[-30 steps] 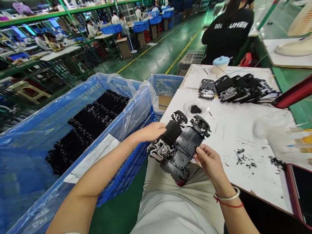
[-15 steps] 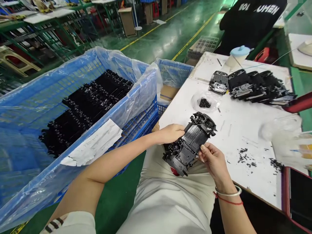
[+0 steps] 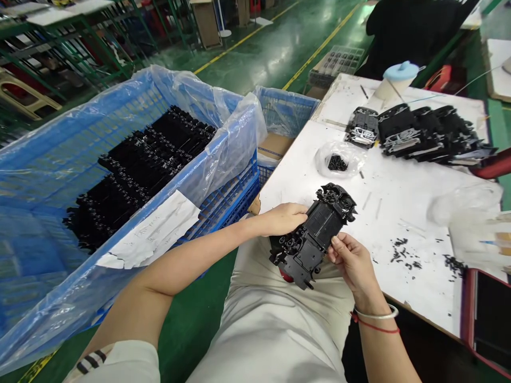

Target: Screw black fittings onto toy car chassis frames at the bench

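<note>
Above my lap, a black toy car chassis [image 3: 313, 234] is held tilted, its far end over the white table's edge. My left hand [image 3: 284, 218] is closed on its left side, thumb on top. My right hand [image 3: 351, 258] grips the right side, thumb and fingers pinching the edge. Beneath the chassis's near end shows a bit of a red part [image 3: 286, 275]. Beyond it on the table sits a clear plastic bag [image 3: 353, 154] with small black screws or pins [image 3: 337, 163] in it; they are too small to tell.
On my left stands a plastic-lined blue crate [image 3: 223, 151] with rows of black chassis [image 3: 147, 154] and a paper note [image 3: 154, 234]. More chassis [image 3: 423, 133] lie at the table's back, near a blue-lidded container [image 3: 399, 80]. Small black bits [image 3: 403, 255] are scattered right. A person in black [image 3: 411, 37] is beyond.
The view has shifted slightly, so the crate and far table items sit a little higher. Both hands keep their hold on the chassis, which is angled a little differently.
</note>
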A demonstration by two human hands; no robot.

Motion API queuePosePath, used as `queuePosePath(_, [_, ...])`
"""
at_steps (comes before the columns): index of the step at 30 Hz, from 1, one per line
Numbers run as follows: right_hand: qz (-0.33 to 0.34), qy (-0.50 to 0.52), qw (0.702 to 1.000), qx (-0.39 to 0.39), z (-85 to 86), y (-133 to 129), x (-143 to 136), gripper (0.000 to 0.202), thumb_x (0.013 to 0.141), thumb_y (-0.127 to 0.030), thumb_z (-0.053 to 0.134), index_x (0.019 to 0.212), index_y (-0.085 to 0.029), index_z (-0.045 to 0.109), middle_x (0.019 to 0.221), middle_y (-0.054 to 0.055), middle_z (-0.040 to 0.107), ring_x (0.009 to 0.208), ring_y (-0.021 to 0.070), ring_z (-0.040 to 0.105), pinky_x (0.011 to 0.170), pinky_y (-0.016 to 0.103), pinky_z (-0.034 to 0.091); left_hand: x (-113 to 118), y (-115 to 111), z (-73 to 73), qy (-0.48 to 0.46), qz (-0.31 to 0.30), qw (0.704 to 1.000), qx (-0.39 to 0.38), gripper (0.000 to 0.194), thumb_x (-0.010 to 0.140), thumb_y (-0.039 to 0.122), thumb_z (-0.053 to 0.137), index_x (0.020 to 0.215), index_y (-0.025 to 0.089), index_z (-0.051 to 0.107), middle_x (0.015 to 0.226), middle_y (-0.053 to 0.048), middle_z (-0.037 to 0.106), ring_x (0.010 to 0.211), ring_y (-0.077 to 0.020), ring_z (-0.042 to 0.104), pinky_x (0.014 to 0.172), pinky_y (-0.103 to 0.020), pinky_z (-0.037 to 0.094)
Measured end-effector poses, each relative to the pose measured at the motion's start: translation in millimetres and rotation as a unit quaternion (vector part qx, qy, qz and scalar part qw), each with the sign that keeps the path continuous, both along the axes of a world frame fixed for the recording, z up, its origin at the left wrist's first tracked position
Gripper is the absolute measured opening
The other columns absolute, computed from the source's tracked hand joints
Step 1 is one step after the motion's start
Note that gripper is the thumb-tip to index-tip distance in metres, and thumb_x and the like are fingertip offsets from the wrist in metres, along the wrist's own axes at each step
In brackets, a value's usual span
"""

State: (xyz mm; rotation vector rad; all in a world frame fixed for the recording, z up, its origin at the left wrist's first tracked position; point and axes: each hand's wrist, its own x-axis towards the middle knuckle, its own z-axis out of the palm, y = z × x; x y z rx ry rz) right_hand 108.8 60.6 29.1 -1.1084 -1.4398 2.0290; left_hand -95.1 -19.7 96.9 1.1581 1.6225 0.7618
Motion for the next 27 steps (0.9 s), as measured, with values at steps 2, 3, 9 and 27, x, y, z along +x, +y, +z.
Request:
queuePosePath(2, [-0.002,0.0,1.0,-0.001,0.4,-0.4,0.4,0.04,0.064,-0.051,0.082,0.072,-0.019,0.059,0.051,-0.003,0.055,0.044,0.0087,0.041,0.044,0.022,0.03,1.0,-0.5,1.2,-0.005,-0.002,1.0,0.0,0.019,0.087,0.027,0.041,0.073,0.018,0.052,0.066,0.003,0.05,0.062,-0.0124,0.047,0.058,-0.023,0.037])
queuePosePath(3, [-0.004,-0.001,1.0,-0.002,0.4,-0.5,0.6,0.04,0.064,-0.05,0.082,0.072,-0.019,0.059,0.052,-0.003,0.055,0.044,0.0088,0.042,0.044,0.022,0.03,1.5,-0.7,1.5,-0.007,-0.003,1.0,0.0,0.019,0.087,0.028,0.041,0.074,0.018,0.052,0.066,0.003,0.049,0.062,-0.0123,0.046,0.058,-0.023,0.038])
queuePosePath(9, [-0.008,-0.006,1.0,-0.011,-3.9,-0.7,1.3,0.041,0.062,-0.051,0.083,0.074,-0.019,0.06,0.053,-0.002,0.057,0.045,0.0091,0.044,0.044,0.023,0.034,2.2,-0.6,-3.8,-0.013,-0.014,1.0,0.006,0.027,0.088,0.039,0.044,0.071,0.018,0.05,0.066,0.003,0.05,0.064,-0.0126,0.048,0.061,-0.024,0.038])
queuePosePath(27, [0.035,-0.05,0.998,0.004,-4.1,1.1,0.8,0.042,0.064,-0.054,0.081,0.069,-0.017,0.062,0.057,0.0,0.061,0.049,0.0098,0.05,0.049,0.023,0.04,5.2,-2.0,-4.3,-0.005,-0.011,1.0,-0.004,0.018,0.08,0.027,0.05,0.064,0.019,0.046,0.055,0.006,0.037,0.054,-0.0104,0.035,0.052,-0.025,0.024])
